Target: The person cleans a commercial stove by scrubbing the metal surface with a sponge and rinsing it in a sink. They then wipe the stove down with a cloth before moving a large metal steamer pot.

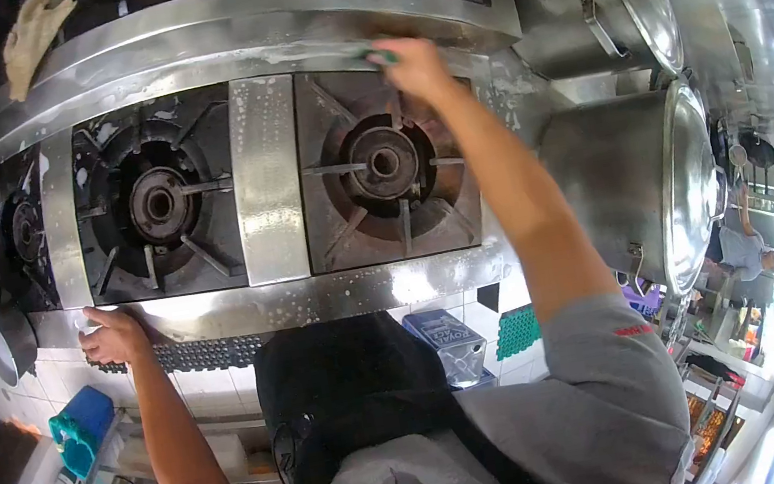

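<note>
My right hand reaches to the far side of the steel stove. Its fingers are closed on a small green scouring pad, mostly hidden by the hand, against the raised steel ledge behind the burners. Whitish suds streak the ledge there. My left hand grips the stove's front edge, thumb on top and fingers curled over the rim. Between my arms lie a right burner and a middle burner with spoked grates. Wet spots dot the steel strips.
Two large lidded pots stand to the right. A beige cloth lies at the upper left. Below the front edge are a blue bucket and a printed box. Another person is far off at right.
</note>
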`<state>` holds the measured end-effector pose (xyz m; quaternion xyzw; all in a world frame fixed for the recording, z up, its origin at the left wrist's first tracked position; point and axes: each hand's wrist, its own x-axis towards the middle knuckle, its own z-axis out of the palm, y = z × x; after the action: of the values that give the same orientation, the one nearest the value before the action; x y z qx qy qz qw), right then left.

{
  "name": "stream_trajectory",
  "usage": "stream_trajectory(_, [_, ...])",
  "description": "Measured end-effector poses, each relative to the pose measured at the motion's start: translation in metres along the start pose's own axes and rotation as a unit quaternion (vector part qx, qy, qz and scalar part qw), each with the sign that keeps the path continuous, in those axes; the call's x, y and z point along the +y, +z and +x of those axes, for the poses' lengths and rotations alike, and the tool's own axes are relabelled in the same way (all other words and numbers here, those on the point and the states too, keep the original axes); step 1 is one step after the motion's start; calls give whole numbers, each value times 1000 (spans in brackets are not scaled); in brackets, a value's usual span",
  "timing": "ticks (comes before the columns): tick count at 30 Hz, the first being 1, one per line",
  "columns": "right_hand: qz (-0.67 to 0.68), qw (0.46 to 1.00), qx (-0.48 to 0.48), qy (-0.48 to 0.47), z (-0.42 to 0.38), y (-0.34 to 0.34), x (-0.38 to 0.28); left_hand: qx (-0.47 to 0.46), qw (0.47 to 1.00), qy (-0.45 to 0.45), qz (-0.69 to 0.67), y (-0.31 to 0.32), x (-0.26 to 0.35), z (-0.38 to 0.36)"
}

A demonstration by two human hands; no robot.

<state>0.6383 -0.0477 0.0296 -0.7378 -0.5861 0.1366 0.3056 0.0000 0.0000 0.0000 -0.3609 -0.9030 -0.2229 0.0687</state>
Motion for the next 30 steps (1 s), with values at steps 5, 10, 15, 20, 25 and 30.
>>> stream_trajectory(5, [-93,978,108,155,-46,-100,39,-3,1000,-6,-9,13,8,-30])
stream_trajectory(10, [687,608,185,352,-73,-84,-78,71,993,94,20,-7,9,-22])
stream_trajectory(15, [808,475,75,341,-108,-30,-187,-199,803,413,-381,-84,77,-80])
stream_trajectory(20, [788,511,9,344,-129,5,-299,-264,600,649,-386,-201,130,-118])
stream_trajectory(25, [781,517,10,350,-141,25,-360,-239,582,674,-387,-196,123,-86])
stream_trajectory(30, [798,525,-8,295,-155,42,-366,-309,505,685,-425,-201,120,-48])
